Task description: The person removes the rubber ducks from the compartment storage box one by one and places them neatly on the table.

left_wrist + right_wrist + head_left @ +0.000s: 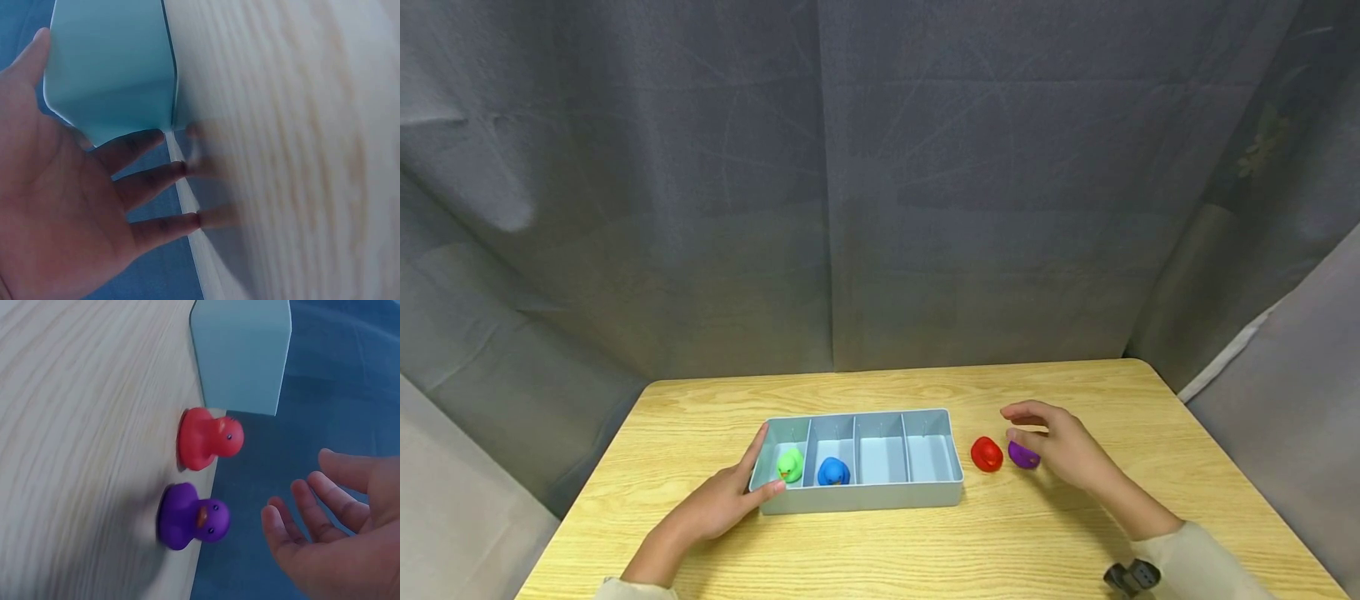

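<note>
I could read no brand, label or writing on anything in view. The wooden table (925, 533) had bare wood along its near edge and toward its far right corner, with a grey curtain (880, 183) hanging close behind the far edge.

I had the grey tray (865, 497) sitting a little left of the table's middle, its long side parallel to the near edge, split into four compartments. The leftmost one held the green duck (789, 465), the next one the blue duck (833, 472), and the two right compartments showed only their floors.

My left hand (718, 504) rested against the tray's left end, fingers straight and spread, thumb on the near left corner. In the left wrist view the fingertips (178, 167) touched the wood just beside the tray wall, gripping nothing.

Off the tray's right end, the red duck (987, 454) stood on the table, close to the tray but apart from it. The purple duck (1023, 455) stood just beside it, further right.

My right hand (1060, 446) hovered at the purple duck, fingers loosely curved and spread. The right wrist view showed the fingers (294, 519) clear of both ducks, holding nothing.
</note>
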Tool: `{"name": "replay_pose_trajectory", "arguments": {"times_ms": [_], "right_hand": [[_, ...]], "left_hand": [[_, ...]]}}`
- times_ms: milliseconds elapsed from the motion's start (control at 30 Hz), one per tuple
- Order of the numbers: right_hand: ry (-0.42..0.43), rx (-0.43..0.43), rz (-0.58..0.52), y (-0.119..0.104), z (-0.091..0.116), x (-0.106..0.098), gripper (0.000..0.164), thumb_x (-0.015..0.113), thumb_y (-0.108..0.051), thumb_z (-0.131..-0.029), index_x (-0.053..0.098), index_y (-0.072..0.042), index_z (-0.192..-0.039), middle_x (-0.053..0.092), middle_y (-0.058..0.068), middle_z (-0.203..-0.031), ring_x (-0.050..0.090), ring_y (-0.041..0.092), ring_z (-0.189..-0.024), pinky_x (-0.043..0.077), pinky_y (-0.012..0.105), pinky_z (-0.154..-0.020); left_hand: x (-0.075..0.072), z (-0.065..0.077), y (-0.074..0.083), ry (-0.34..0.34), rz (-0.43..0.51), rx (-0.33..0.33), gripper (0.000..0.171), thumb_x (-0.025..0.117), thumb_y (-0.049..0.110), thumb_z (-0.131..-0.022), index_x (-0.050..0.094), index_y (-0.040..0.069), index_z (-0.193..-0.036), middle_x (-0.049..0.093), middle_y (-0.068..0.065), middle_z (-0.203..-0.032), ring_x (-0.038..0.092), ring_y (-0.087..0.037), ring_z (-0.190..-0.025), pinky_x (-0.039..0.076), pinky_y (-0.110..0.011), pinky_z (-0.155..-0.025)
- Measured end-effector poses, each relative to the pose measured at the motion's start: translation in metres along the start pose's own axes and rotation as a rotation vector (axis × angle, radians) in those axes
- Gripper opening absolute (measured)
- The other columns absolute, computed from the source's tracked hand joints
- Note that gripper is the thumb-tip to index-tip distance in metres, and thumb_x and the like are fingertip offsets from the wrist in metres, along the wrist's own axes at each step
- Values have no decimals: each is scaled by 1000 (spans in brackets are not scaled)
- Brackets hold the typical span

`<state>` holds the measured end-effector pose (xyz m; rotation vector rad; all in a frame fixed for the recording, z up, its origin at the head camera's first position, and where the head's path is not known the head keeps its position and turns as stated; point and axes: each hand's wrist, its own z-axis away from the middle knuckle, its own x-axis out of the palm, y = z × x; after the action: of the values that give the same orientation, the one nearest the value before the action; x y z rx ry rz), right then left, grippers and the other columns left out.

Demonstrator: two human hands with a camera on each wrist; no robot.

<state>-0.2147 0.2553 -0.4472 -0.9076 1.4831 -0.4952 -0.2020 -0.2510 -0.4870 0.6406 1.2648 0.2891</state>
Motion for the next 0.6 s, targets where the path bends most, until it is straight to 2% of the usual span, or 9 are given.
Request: {"name": "replay_pose_trajectory", "arguments": {"times_ms": [267,500,600], "right_hand": [[-8,-31,-31,-13,-3,7,31,70,-15,-100,67,-1,-127,68,17,-127,65,42,-119,54,50,-97],[-36,-25,-98,-23,-7,15,31,70,-13,-99,67,-2,-128,67,16,-129,67,37,-116,56,45,-96],[-43,-54,-115,-27,-9,19,30,70,-11,-99,66,0,-128,67,16,-129,68,35,-115,56,44,-96]], "left_hand": [[-1,1,2,-7,10,-6,93,55,60,-102,-5,31,-167,37,-29,-159,46,-48,-140,38,-64,-110],[-1,2,3,-11,8,-14,93,55,60,-102,-4,30,-167,36,-30,-160,45,-49,-140,37,-65,-110],[-1,1,3,-11,5,-16,93,55,60,-102,-4,30,-167,36,-30,-160,45,-49,-140,37,-66,-109]]}}
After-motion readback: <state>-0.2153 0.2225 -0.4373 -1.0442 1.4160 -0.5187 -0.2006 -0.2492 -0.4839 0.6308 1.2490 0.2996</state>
